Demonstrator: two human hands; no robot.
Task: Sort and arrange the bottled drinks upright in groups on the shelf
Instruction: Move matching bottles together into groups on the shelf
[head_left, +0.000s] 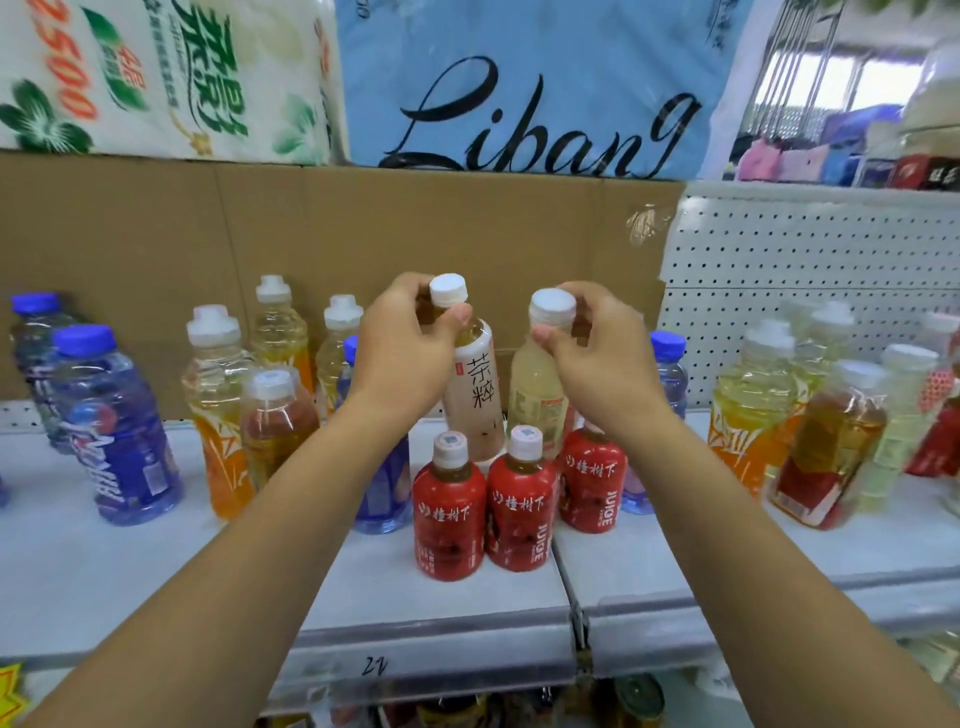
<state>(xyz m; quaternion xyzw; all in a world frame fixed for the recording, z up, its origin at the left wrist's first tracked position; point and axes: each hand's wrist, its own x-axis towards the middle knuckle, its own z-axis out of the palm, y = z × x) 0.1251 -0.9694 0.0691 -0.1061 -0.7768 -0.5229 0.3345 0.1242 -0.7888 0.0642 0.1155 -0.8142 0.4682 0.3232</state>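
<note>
A person's left hand (405, 348) pinches the neck of a white-labelled tea bottle (475, 395) between thumb and curled fingers, just under its white cap. The bottle tilts with its top towards the left. The right hand (592, 353) curls round the cap and neck of a pale yellow bottle (537, 395), thumb in front and fingers behind. This bottle stands close to upright, just beside the tea bottle. Both are at the back middle of the grey shelf (130, 561); whether their bases touch it cannot be told. Directly in front of them stand three short red juice bottles (519, 509), upright and close together, hiding the lower parts of the held pair. A blue bottle (382, 467) stands behind the left forearm and another blue-capped bottle (667, 374) behind the right wrist. Further left is a cluster of orange-labelled yellow bottles (215, 395) with a brown drink (275, 415) among them, then two large blue bottles (111, 426) at the far left. At the right, blurred, is a mixed group of yellow and red-labelled bottles (753, 400). A cardboard sheet (311, 234) backs the shelf, with a white perforated panel (805, 260) to its right. Tissue packs (519, 93) sit above.
</note>
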